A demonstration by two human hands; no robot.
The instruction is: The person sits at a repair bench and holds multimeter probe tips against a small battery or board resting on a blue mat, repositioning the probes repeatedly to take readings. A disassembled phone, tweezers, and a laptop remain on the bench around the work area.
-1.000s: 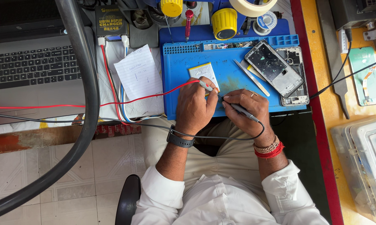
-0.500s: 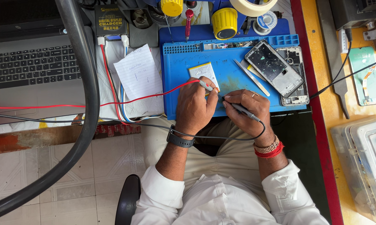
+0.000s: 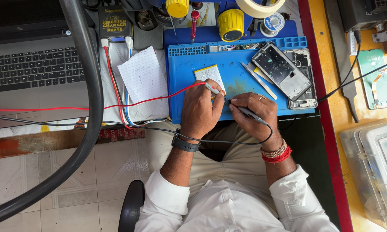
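My left hand (image 3: 202,109) grips a red-wired test probe (image 3: 212,89) whose tip rests at the lower edge of a flat phone battery (image 3: 208,73) lying on the blue work mat (image 3: 189,64). My right hand (image 3: 255,114) holds a black-wired probe (image 3: 247,112) like a pen, its tip pointing left toward the same battery corner. Both probe tips sit close together between my hands. The red wire (image 3: 150,100) runs left across the bench, and the black wire (image 3: 227,142) loops under my wrists.
An opened phone (image 3: 281,70) and its frame (image 3: 305,81) lie at the mat's right end beside metal pry tools (image 3: 258,79). A paper note (image 3: 142,78), a laptop (image 3: 34,68), a thick black hose (image 3: 88,107), yellow-capped bottles (image 3: 230,24), a tape roll (image 3: 262,6) and plastic boxes (image 3: 373,163) surround the mat.
Both hands and the probes stay nearly still on the battery; only tiny shifts of the fingers.
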